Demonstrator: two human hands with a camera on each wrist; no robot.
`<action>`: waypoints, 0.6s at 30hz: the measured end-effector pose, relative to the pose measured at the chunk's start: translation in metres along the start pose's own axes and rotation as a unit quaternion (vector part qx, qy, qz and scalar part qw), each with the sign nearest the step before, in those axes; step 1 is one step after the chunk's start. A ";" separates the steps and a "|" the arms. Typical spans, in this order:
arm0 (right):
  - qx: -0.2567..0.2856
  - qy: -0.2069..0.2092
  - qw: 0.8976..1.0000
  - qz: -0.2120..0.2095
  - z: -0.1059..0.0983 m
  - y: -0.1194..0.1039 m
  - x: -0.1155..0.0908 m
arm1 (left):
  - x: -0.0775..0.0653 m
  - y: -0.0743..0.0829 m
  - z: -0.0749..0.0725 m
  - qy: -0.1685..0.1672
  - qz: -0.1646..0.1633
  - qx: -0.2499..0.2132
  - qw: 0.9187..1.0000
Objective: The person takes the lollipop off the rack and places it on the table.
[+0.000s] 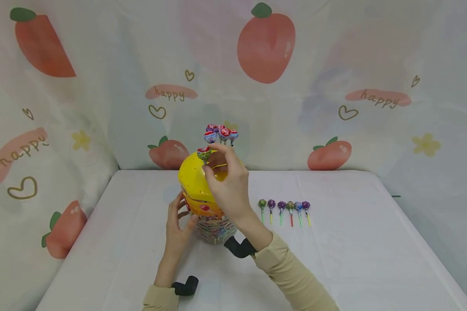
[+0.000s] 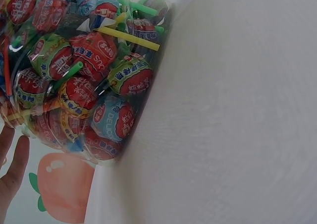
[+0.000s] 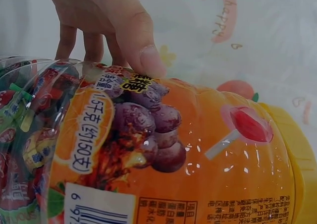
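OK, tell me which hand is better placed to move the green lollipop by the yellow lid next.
Likely the right hand: it pinches the green lollipop by the yellow lid, while the left hand holds the jar lower down.

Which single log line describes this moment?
left hand: holds candy jar | right hand: pinches green-red lollipop by yellow lid | six lollipops: on table

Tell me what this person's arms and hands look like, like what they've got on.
The left sleeve and right sleeve are plain khaki-beige, ending in cuffs short of the wrists. The left hand and right hand are ungloved. A black elbow-shaped piece sits at the left wrist, a similar black piece at the right.
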State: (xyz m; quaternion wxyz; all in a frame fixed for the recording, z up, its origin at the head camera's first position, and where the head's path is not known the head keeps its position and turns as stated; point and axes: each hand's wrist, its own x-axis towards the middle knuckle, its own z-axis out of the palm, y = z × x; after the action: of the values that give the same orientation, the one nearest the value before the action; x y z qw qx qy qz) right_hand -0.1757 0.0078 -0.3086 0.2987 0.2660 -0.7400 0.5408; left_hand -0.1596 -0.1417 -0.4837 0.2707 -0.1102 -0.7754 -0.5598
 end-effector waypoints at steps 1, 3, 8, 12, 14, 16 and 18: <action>-0.001 0.000 1.000 0.001 0.000 0.000 0.000 | 0.000 0.000 0.000 0.000 0.004 -0.001 1.000; -0.003 0.000 1.000 0.002 0.000 0.000 0.000 | 0.000 0.000 0.000 0.002 0.009 -0.002 1.000; -0.003 0.002 1.000 -0.001 0.001 -0.001 0.001 | 0.000 -0.001 0.000 0.002 0.009 -0.001 1.000; 0.002 0.004 1.000 -0.009 0.000 -0.003 0.002 | 0.000 -0.001 0.000 0.001 0.008 -0.001 1.000; 0.005 0.006 1.000 -0.014 -0.001 -0.004 0.003 | 0.000 0.000 0.000 0.002 0.008 0.001 1.000; 0.008 0.009 1.000 -0.019 -0.002 -0.005 0.003 | 0.000 0.000 0.000 0.002 0.009 0.002 1.000; 0.010 0.009 1.000 -0.021 -0.003 -0.007 0.002 | 0.000 0.002 0.001 0.003 0.010 0.004 1.000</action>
State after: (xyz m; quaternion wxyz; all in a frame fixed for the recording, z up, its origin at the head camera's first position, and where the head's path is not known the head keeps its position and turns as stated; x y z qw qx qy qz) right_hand -0.1720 0.0091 -0.3016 0.3141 0.2792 -0.7258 0.5445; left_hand -0.1587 -0.1405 -0.4821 0.2796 -0.1152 -0.7758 -0.5539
